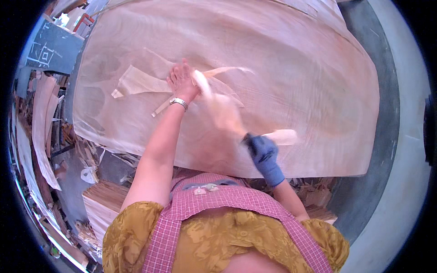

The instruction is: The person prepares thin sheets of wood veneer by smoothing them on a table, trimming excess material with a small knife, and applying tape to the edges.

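Note:
A large sheet of thin pale-brown wood veneer (291, 100) spreads in front of me. My left hand (183, 82), bare and with a metal-banded watch at the wrist, lies on it with the fingers stretched out. Under and beside that hand are loose veneer scraps (141, 83), pale and irregular. In a blue glove with a dark finger part, my right hand (263, 154) is closed on a pale veneer strip (225, 113). Motion smears this strip, which slants up to the left hand. Beside the glove shows a short pale piece (283, 137); whether it joins the strip I cannot tell.
At the left stands a blue-grey panel with white marks (52, 48). Long veneer offcuts (43, 118) and other wood scraps lie below it. A stack of veneer sheets (102, 204) sits by my left side. A dark grey edge (371, 182) borders the sheet at the right.

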The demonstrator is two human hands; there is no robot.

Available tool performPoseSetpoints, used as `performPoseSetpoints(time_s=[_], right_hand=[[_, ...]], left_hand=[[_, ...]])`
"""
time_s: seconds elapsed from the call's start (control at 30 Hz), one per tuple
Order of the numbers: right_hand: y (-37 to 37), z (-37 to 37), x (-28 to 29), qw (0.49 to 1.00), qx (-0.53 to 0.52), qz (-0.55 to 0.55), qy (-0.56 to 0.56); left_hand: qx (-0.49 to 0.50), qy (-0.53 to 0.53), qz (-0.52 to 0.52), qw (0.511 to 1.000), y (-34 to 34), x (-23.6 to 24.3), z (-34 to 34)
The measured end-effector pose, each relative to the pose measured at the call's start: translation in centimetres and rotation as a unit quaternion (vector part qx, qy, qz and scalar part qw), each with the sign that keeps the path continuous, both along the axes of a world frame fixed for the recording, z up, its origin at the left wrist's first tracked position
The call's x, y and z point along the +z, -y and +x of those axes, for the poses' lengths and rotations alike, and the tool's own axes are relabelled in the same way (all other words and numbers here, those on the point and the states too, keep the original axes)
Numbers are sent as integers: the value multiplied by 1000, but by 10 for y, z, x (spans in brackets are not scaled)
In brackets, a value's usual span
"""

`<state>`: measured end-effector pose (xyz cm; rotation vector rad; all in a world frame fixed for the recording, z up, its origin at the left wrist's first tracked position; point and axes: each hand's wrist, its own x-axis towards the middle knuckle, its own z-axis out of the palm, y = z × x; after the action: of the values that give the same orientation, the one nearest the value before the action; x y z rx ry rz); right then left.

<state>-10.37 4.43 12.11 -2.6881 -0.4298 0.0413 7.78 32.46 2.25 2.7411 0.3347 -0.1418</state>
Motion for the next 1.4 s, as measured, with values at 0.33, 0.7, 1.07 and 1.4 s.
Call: performPoseSetpoints(time_s=[0.33, 0.7, 1.07, 1.4], right_hand=[[-86, -1, 17, 967, 172, 80, -172], [-177, 10, 33, 905, 63, 360, -220], [-267, 113, -75, 956, -28, 275, -101], [-381, 138, 107, 884, 42, 449, -122]], left_hand=[[134, 213, -160, 954, -26, -7, 12], [81, 425, 54, 900, -223, 167, -73], [16, 84, 107, 991, -337, 235, -191], [39, 304, -492, 815, -436, 373, 52]])
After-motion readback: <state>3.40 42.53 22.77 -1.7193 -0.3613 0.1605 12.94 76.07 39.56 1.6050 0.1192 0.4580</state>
